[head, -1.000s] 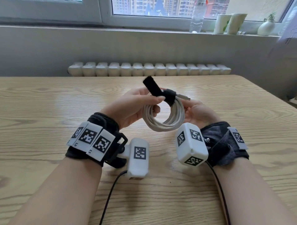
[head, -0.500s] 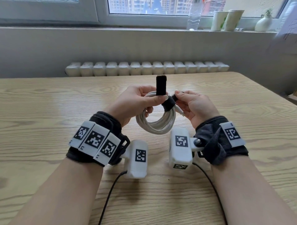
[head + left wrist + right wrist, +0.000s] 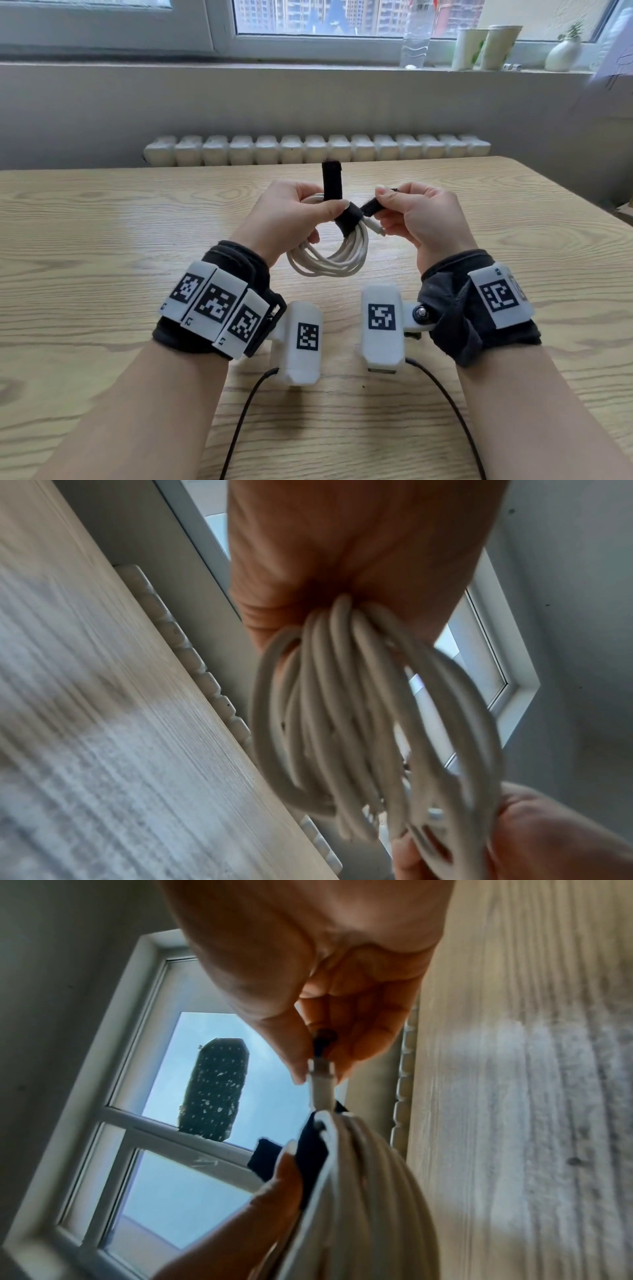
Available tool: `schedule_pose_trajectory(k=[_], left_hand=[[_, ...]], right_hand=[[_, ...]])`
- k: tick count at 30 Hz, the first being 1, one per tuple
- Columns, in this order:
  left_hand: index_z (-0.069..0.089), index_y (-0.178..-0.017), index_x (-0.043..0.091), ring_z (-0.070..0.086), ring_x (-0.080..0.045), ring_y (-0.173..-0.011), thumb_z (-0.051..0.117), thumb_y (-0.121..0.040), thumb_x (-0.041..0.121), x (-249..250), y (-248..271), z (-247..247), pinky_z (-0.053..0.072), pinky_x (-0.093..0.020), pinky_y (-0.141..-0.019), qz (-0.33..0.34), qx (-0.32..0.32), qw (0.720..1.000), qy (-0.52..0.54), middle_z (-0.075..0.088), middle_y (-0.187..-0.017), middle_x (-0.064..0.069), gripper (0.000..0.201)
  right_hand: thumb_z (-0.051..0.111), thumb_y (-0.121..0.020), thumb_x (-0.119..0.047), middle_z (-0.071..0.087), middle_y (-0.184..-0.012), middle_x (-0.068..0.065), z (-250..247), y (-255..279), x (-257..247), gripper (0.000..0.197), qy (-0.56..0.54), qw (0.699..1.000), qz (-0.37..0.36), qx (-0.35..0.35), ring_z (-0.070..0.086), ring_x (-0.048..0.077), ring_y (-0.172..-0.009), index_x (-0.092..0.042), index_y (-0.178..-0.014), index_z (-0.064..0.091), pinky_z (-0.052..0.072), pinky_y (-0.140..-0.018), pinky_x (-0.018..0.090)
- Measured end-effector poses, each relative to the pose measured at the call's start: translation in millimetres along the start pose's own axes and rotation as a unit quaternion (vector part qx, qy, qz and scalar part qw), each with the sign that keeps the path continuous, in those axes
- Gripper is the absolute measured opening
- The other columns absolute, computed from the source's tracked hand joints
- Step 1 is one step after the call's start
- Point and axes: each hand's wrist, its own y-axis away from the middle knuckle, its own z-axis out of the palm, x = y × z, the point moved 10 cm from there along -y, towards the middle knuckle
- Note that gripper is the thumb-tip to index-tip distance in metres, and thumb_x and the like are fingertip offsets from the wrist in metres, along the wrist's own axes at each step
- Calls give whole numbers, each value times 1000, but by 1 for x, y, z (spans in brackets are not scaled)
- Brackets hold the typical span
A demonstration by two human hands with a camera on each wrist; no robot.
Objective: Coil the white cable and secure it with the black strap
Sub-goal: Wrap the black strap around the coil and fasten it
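Head view: we are holding the coiled white cable (image 3: 329, 260) up above the wooden table (image 3: 102, 240), between our two hands. Our left hand (image 3: 287, 219) is curling its fingers round the top of the coil, with the thumb pressing the black strap (image 3: 349, 219) against the bundled loops. One end of the strap is standing upright above the left hand; the other end is running out to the right, where our right hand (image 3: 421, 219) is pinching it between thumb and forefinger. A white connector (image 3: 375, 230) is poking out of the bundle just under the right fingers.

From the left wrist, we are seeing the cable loops (image 3: 369, 710) hanging out of the closed palm, blurred, with the right hand showing at the lower corner. From the right wrist, the fingertips (image 3: 298, 1053) are gripping a dark bit of strap right above the connector (image 3: 322, 1083), and the left thumb (image 3: 284, 1175) is lying on the strap beside the coil.

On the windowsill beyond are standing a clear bottle (image 3: 416, 41), two paper cups (image 3: 486, 46) and a small white vase (image 3: 563, 53), above a white radiator (image 3: 315, 149).
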Motion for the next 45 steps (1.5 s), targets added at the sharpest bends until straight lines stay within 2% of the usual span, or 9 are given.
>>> schedule_pose_trajectory(k=[5,12,21,25,30,33,40,43,45], left_hand=[[72,-92,11,49,-1,-43,73,-81,25,6,-1,-6,40,-15,-46,33,33,999,-28,59,-52,15,18],[74,-88,14,51,1,-44,75,-79,24,17,3,-11,42,-15,-49,81,73,993,-51,68,-68,4,14],[71,-91,13,69,-14,-63,77,-76,15,16,4,-13,46,-18,-47,82,78,993,-13,73,-76,-4,16],[72,-94,12,69,-13,-67,71,-81,9,17,5,-8,55,-25,-61,81,64,994,19,73,-81,-5,13],[68,-103,9,70,-25,-91,52,-93,4,19,4,10,57,-35,-82,65,-8,997,37,72,-98,-15,19],[65,-107,8,71,-19,-86,51,-95,5,18,5,13,58,-30,-77,58,-32,996,56,72,-99,-13,19],[69,-97,7,67,-11,-59,72,-81,11,13,5,1,49,-19,-50,42,7,992,115,73,-83,-12,17],[68,-98,1,63,-11,-53,73,-79,11,9,4,3,42,-17,-43,23,1,992,120,73,-83,-14,22],[68,-100,-1,62,-11,-52,73,-78,11,5,4,5,41,-17,-43,7,-16,994,111,73,-85,-17,26]], right_hand=[[69,-83,-11,60,-53,2,10,6,-7,20,41,999,-6,-31,49,8,-44,-8,-66,60,39,-47,18],[70,-81,-8,60,-48,3,20,10,-7,20,33,998,11,-58,48,8,-40,-5,-64,60,39,-41,16],[72,-81,-11,62,-50,1,27,14,-4,17,24,998,5,-64,50,7,-41,-3,-68,64,41,-44,17],[73,-80,-11,65,-55,6,20,12,-4,18,1,999,7,-47,54,12,-46,-7,-64,65,47,-47,19],[68,-84,-10,66,-54,3,11,6,-3,15,7,1000,1,-28,57,12,-52,-9,-68,67,52,-62,26],[67,-85,-11,65,-53,1,11,4,-4,14,15,999,-10,-34,57,11,-51,-9,-71,67,51,-61,24],[68,-85,-16,64,-71,-5,14,4,-11,15,22,998,-42,-51,54,7,-66,-14,-70,65,43,-59,21],[67,-84,-11,67,-93,-9,16,9,-27,16,51,990,-118,-53,51,3,-57,-7,-69,64,40,-55,19],[65,-85,-6,67,-95,-13,24,15,-35,18,75,981,-164,-77,46,1,-47,-3,-68,62,38,-48,15]])
